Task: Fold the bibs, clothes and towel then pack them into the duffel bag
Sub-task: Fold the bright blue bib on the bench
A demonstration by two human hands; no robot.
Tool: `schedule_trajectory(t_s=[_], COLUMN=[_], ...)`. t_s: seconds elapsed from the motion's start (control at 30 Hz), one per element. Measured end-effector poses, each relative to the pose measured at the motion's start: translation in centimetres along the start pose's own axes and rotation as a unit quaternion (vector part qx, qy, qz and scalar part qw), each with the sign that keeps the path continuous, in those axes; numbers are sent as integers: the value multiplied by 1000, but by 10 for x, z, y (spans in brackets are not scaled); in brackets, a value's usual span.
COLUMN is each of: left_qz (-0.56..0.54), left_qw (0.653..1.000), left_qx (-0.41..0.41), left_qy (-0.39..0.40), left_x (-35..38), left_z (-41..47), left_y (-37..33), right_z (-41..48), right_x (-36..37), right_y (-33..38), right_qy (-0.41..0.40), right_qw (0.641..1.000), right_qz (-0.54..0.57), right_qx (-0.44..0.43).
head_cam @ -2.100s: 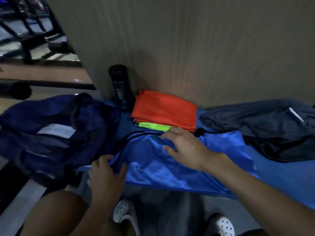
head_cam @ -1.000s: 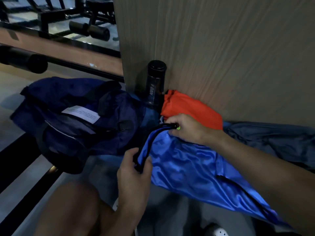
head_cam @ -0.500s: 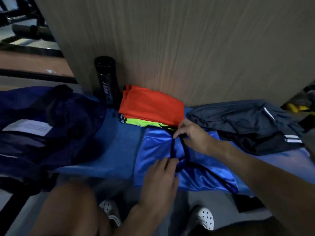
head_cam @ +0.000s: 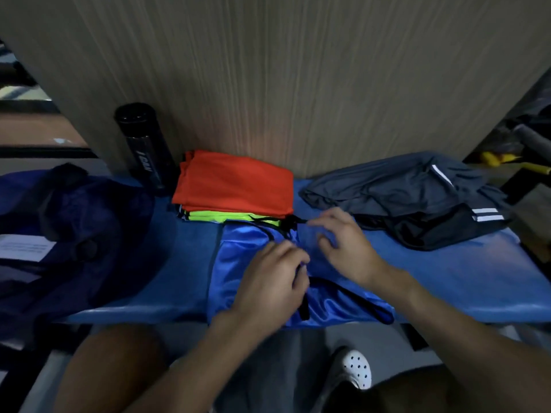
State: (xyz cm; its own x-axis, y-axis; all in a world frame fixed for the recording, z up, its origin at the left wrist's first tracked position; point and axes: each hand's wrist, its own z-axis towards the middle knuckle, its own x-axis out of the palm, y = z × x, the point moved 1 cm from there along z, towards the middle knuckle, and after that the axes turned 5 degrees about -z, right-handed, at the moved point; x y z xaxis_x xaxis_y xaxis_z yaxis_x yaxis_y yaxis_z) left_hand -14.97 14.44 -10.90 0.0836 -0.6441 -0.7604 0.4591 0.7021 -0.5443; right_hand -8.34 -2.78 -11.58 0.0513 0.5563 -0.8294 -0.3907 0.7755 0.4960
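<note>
1. Blue bib [head_cam: 247, 263] is lying partly folded at the front edge of the blue bench [head_cam: 447, 278], just in front of the folded orange bibs [head_cam: 235, 180], with a neon-green bib [head_cam: 220, 216] showing beneath that stack.
2. Left hand [head_cam: 271, 284] is resting on the middle of the blue bib with its fingers curled down. The black trim [head_cam: 304, 305] is running out from under them, so it appears to be pinching the trim against the cloth.
3. Right hand [head_cam: 343, 245] is sitting over the bib's far right part, fingers bent and blurred. I cannot tell whether it is gripping anything or only touching.
4. Judging by the sheen, the cloth is thin, light and slippery, so folds are likely sliding open unless a flat palm is pressing them. The black trim looks firmer and is probably the surer place to take hold.
5. Grey clothes [head_cam: 402, 192] are lying unfolded to the right. The duffel bag [head_cam: 74, 234] is slumping at the left, and a black bottle [head_cam: 143, 144] is standing by the wall.
</note>
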Motion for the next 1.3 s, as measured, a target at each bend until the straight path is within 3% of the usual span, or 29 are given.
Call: schedule_trajectory(t_s=[0.1,0.2,0.3,0.5,0.7,0.83,0.97,1.03,1.17,1.3], left_qz=[46,160,228,253,246,217,198,186,137,76], left_qw=[992,953,901,858,859,875,896,914,949,952], left_qx=[81,132,180,216,262,284,302,301,277,295], left_qy=[83,223,322,391,365,325,257,201,63,16], left_x=[-5,6,27,58,68,75,77,77,71,54], left_z=[52,109,144,166,176,184,199,211,234,232], left_y=[2,-8,-20,-19,-5,3,-1,-10,-42,-54], right_z=[-37,-71,-87,-88,-80,-78,-75,-72,-69,-76], right_x=[-11,-12,-14,-17,-24,-27,-38,-48,-84,-104], right_y=[-25,-45,-50,-37,-32,-45,-59,-69,-79,-69], right_qy=[-94,-36,37,44,23,-3,8,-74,-284,-314], right_qw=[980,945,924,914,931,937,936,925,867,887], right_qz=[-18,4,-15,-70,-21,83,96,103,208,181], right_qx=[175,324,380,398,364,340,338,358,353,284])
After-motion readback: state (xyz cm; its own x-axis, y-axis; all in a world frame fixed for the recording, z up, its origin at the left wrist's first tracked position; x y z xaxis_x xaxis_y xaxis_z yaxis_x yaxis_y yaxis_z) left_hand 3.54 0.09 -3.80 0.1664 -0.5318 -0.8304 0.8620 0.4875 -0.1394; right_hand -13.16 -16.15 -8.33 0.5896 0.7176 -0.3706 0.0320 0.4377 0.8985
